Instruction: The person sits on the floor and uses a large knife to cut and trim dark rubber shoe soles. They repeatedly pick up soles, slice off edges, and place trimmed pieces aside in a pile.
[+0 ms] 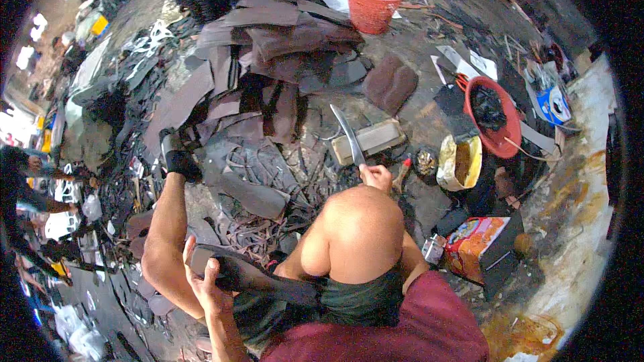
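My right hand [377, 177], beyond my raised knee, is closed round the handle of a knife [345, 130]. The curved blade points away from me and crosses over a pale rectangular block [381, 137], like a sharpening stone. Whether the blade touches the block I cannot tell. Low at the left, my left hand [210, 289] grips a dark, flat, sole-shaped piece [245, 276] between thumb and fingers. The piece lies across my lap, close to my dark shorts.
Dark sheets [275, 33] are heaped ahead, with a red basket [373, 7] behind. Offcuts [248, 211] cover the ground between my legs. A yellow container [475, 173], a red basin [513, 141] and a colourful box [469, 245] stand at the right. Another person [27, 188] is at far left.
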Available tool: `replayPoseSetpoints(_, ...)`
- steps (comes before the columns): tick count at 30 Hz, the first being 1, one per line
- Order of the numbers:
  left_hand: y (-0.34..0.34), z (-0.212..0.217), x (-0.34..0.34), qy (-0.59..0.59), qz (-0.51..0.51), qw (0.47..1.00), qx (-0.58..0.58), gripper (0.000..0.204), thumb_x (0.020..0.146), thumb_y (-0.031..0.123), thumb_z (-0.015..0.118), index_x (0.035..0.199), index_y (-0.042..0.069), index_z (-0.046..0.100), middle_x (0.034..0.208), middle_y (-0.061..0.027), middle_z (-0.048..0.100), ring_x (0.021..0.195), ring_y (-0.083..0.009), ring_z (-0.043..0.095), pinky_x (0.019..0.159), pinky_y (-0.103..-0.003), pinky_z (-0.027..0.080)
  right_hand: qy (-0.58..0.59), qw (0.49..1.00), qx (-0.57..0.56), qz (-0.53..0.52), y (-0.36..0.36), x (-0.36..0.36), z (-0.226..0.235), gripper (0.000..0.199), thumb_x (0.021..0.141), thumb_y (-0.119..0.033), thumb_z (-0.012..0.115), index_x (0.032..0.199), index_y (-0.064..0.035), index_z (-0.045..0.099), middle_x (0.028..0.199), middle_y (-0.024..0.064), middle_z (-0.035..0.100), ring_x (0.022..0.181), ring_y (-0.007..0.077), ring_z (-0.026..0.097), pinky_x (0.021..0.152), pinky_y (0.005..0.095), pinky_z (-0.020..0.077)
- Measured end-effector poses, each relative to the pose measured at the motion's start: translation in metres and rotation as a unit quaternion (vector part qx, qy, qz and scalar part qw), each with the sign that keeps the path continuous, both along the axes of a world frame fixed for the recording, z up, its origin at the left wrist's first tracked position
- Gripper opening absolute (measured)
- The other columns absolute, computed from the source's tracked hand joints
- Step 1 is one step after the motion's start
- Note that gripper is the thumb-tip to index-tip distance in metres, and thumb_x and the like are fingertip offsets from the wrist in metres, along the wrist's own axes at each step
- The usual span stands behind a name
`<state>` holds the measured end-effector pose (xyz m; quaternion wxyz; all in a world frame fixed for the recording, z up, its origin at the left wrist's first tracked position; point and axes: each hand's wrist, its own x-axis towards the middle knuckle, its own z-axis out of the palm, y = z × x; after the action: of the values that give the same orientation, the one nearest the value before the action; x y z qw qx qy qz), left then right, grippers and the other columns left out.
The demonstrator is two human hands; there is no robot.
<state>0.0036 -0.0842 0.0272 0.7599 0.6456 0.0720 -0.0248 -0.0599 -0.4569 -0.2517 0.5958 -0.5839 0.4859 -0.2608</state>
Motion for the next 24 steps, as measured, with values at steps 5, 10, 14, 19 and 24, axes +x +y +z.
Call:
replayPoseSetpoints(5,0.03,-0.019,0.0,0.039,-0.019,0.999,-0.003,0.037,0.083,0.023,0.072,0.11,-0.002,0.062,0.096,-0.0137,0.069,0.084,-0.0221,0.065,0.08,-0.036,0.055,0.076,0.964,-0.199,-0.16,0.028,-0.122,0.005,0.028,0.083,-0.021,0.08,0.086,-0.0007,0.061,0.073,0.0059,0.061,0.061,0.0138,0.058,0.053,0.0294,0.0485)
replayPoseSetpoints(10,0.031,-0.02,-0.009,0.052,0.015,0.999,0.004,0.034,0.084,0.025,0.07,0.105,0.0,0.063,0.092,-0.0107,0.068,0.083,-0.021,0.064,0.077,-0.034,0.052,0.079,0.972,-0.213,-0.065,-0.019,-0.023,0.055,0.059,0.088,-0.01,0.068,0.143,-0.0031,0.045,0.129,0.0213,0.059,0.112,0.033,0.06,0.099,0.0407,0.046)
replayPoseSetpoints(14,0.045,0.001,-0.005,0.109,0.065,0.99,-0.066,0.033,0.087,0.037,0.067,0.103,0.007,0.064,0.091,-0.0051,0.066,0.08,-0.0205,0.063,0.074,-0.035,0.053,0.348,0.874,-0.331,0.075,-0.069,0.017,0.044,0.08,0.08,-0.003,0.066,0.149,-0.0321,0.04,0.107,0.0212,0.05,0.089,0.0383,0.059,0.076,0.0488,0.0487)
replayPoseSetpoints(19,0.091,0.01,-0.008,0.06,0.054,0.997,-0.021,0.032,0.088,0.019,0.064,0.116,0.005,0.064,0.101,-0.008,0.069,0.086,-0.0242,0.067,0.083,-0.038,0.054,0.429,0.848,-0.284,0.126,-0.047,0.034,0.035,0.06,0.091,-0.016,0.06,0.148,-0.0272,0.043,0.126,0.0175,0.05,0.108,0.0371,0.061,0.09,0.0488,0.0493)
replayPoseSetpoints(24,0.067,0.047,0.013,0.071,0.044,0.992,-0.093,0.029,0.092,0.018,0.068,0.116,0.003,0.065,0.101,-0.0066,0.07,0.087,-0.0194,0.067,0.086,-0.033,0.054,0.424,0.822,-0.293,0.243,-0.032,-0.056,0.069,0.052,0.094,-0.011,0.059,0.144,-0.0131,0.045,0.131,0.0144,0.053,0.119,0.0315,0.054,0.1,0.0413,0.0421)
